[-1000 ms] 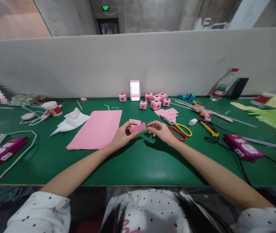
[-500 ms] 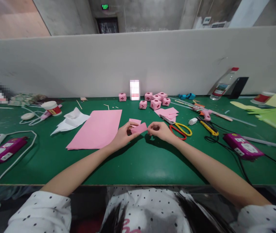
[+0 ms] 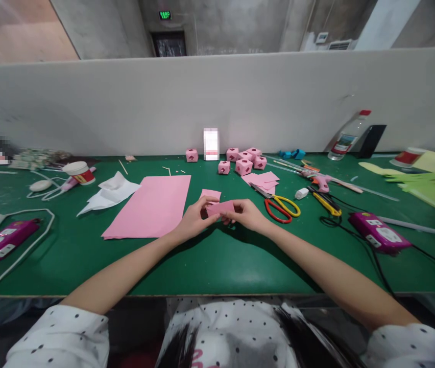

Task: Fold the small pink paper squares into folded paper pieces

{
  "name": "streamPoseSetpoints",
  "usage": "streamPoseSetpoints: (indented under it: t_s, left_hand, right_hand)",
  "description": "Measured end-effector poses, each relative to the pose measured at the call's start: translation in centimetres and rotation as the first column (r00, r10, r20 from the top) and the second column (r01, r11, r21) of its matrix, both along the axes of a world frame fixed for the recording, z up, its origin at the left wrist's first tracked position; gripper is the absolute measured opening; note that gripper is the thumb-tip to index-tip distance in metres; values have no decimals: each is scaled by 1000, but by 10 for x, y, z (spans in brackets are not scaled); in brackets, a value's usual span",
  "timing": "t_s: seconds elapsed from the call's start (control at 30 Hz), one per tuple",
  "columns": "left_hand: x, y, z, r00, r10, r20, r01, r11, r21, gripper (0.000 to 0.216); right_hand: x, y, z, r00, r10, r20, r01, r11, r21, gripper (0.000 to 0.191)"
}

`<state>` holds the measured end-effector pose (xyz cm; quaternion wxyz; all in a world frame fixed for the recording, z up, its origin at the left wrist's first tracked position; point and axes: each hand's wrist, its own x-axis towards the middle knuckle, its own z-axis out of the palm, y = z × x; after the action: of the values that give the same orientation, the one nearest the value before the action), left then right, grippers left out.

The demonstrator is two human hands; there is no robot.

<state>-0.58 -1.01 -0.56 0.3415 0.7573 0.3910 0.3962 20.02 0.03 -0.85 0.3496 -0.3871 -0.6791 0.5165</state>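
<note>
Between my hands is a small strip of pink paper (image 3: 221, 208), held just above the green table. My left hand (image 3: 195, 217) grips its left end between thumb and fingers. At the right end, my right hand (image 3: 246, 214) pinches the same strip. Another small pink piece (image 3: 210, 194) shows just behind my left fingers; whether that hand holds it too I cannot tell. Large pink sheets (image 3: 152, 204) lie to the left of my left hand. Scissors (image 3: 279, 209) with red and yellow handles rest right of my right hand, their blades on cut pink pieces (image 3: 265, 179).
Several pink paper cubes (image 3: 244, 166) and a propped phone (image 3: 211, 144) stand along the partition. A crumpled white tissue (image 3: 112, 191) and paper cup (image 3: 78, 173) are on the left. A glue gun (image 3: 321, 181), yellow cutter (image 3: 327, 203), purple power strip (image 3: 379, 232) and bottle (image 3: 347, 135) are on the right.
My right hand has moved slightly left and now grips the strip's right end. The strip has turned from tilted to nearly level. The whole view has shifted slightly.
</note>
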Motion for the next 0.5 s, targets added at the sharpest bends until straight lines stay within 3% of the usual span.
streamPoseSetpoints:
  t_s: [0.23,0.37,0.5]
  left_hand:
    - [3,9,-5,987,-55,150,74,989,-126,46]
    - [0,14,-5,993,33,116,-20,994,-111,42]
    - [-13,22,-4,976,170,137,-155,981,-116,39]
  right_hand:
    - [4,3,5,998,-48,35,45,996,71,40]
    - [13,8,8,996,-88,22,86,992,96,37]
    - [30,16,14,974,-228,-10,228,964,134,35]
